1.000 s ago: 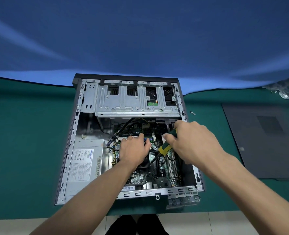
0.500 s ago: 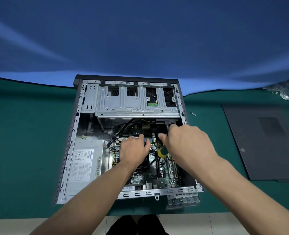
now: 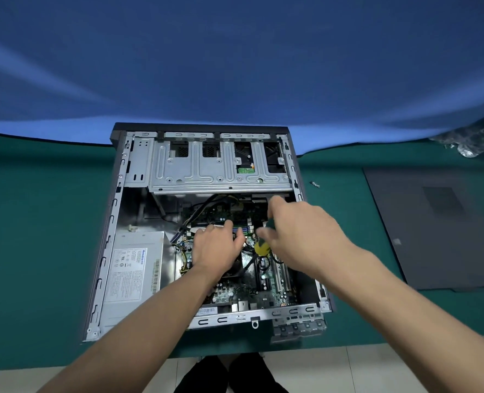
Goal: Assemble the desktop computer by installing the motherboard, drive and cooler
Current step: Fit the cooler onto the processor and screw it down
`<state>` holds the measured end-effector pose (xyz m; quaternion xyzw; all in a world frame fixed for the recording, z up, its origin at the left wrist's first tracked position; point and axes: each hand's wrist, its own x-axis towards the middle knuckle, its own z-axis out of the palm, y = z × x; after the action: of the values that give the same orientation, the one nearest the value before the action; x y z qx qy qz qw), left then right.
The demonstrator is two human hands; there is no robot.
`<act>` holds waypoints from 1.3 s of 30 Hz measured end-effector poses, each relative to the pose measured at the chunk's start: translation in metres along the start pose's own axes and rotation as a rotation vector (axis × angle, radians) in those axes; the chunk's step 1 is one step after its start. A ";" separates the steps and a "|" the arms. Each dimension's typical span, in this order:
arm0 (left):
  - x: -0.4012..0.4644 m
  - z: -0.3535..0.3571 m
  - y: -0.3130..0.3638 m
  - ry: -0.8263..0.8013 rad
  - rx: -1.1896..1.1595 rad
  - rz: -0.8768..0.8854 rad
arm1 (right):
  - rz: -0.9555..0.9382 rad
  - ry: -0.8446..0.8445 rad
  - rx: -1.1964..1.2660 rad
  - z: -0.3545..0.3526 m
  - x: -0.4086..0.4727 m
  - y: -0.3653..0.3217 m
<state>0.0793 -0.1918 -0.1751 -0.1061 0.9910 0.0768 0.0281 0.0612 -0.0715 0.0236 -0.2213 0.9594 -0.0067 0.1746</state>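
Right hand (image 3: 306, 236) curled round a yellow-and-black screwdriver handle (image 3: 261, 248), tip hidden, apparently over the motherboard (image 3: 266, 282). Left hand (image 3: 216, 248) pressed flat, fingers relaxed, on the cooler (image 3: 235, 269) mid-board. All inside the open computer case (image 3: 116, 222) lying on green mat (image 3: 36, 222); drive cage (image 3: 206, 171) beyond, power supply (image 3: 134, 273) left, side panel (image 3: 439, 228) right.

The power supply (image 3: 134, 275) label's print is too small to read.

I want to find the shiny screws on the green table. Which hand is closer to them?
Right. The right hand is just below-left of the screws; the left hand is farther left.
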 end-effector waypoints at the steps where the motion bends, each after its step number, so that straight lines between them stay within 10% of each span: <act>1: 0.000 0.001 0.000 0.010 0.004 -0.001 | 0.005 0.057 -0.040 0.002 0.000 -0.001; 39: -0.001 -0.002 0.001 -0.004 -0.017 -0.010 | -0.028 -0.047 -0.031 -0.003 0.001 -0.008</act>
<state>0.0796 -0.1914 -0.1726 -0.1110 0.9897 0.0852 0.0294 0.0631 -0.0794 0.0273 -0.2377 0.9518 0.0111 0.1937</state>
